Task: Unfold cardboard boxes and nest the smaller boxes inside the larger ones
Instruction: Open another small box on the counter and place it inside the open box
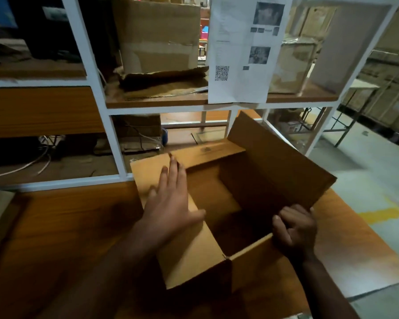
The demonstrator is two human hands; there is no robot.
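Open box on the bench, both hands on its flaps.
The box (219, 217) stands near the bench's (62, 229) right edge; left hand (168, 201) lies flat, fingers spread, on the left flap; right hand (294, 229) clenches the right flap's near corner.

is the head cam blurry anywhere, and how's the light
Head view: the left hand is motion-smeared over the box flap, the right hand sharper; dim on the left, brighter floor at right; wide-angle bends the shelf frame.

A brown corrugated cardboard box (194, 256) is stood open on the wooden table, its right flap raised, its left flap spread outward.
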